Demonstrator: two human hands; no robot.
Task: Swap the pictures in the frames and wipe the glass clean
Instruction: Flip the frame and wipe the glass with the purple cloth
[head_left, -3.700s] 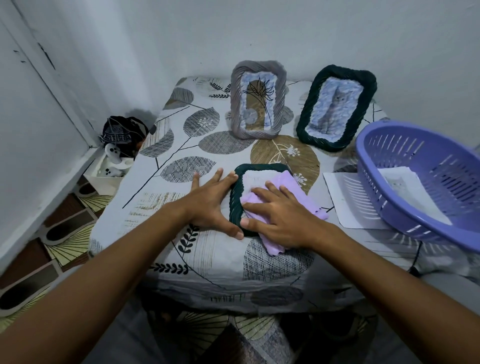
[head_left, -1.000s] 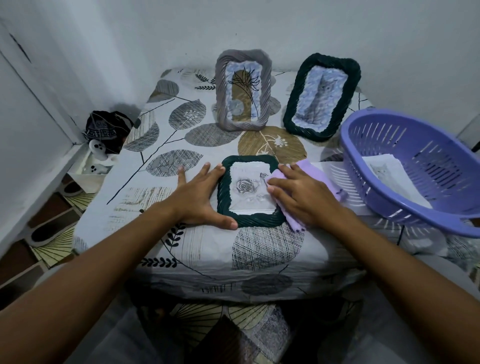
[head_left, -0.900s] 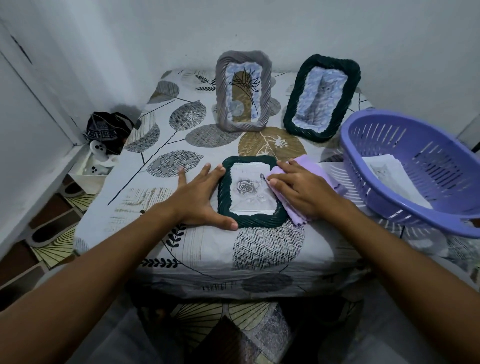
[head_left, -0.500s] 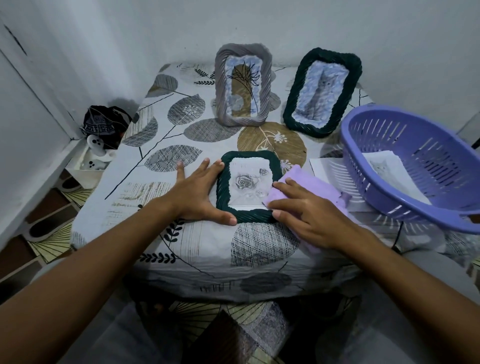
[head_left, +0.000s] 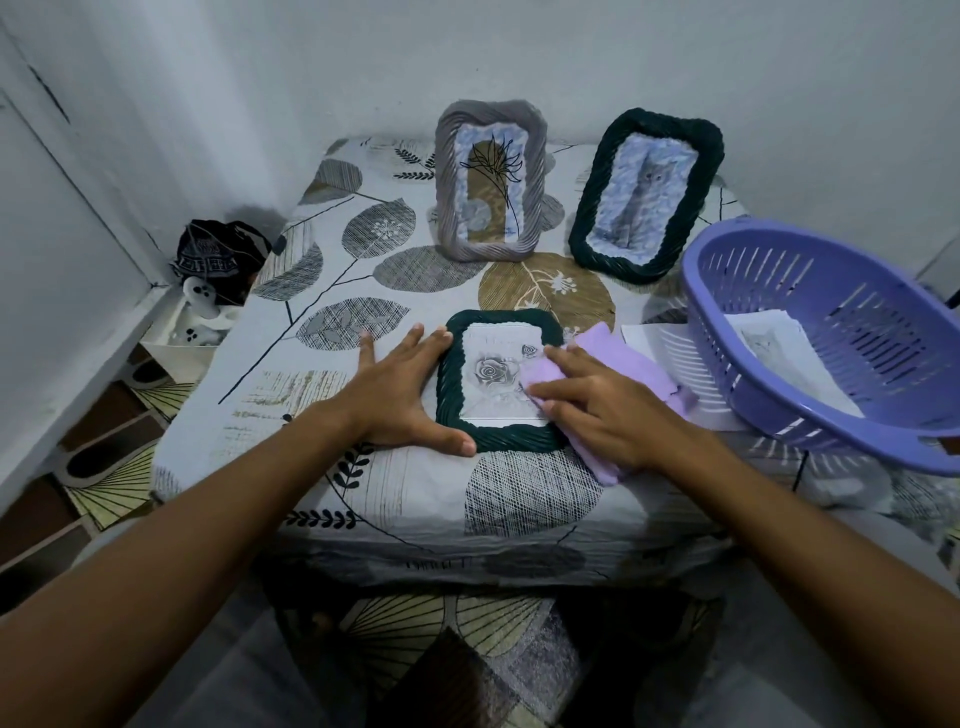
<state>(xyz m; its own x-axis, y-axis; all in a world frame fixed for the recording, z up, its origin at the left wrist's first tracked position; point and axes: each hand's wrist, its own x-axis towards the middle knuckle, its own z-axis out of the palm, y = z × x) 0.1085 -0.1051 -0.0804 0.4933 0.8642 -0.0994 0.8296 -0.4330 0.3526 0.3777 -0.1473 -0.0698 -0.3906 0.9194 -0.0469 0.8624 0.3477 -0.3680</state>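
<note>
Head view: the dark green frame lies flat on the leaf-print cloth — a rose picture under its glass. The left hand, fingers straight, presses against the frame's left edge. The right hand, flat and spread, presses a lilac rag onto the frame's right side. Behind the frame stand a grey frame and another green frame; to its right, a purple basket.

A dark green rope-edged frame showing a rose drawing lies flat, a lilac cloth overlapping its right edge.
</note>
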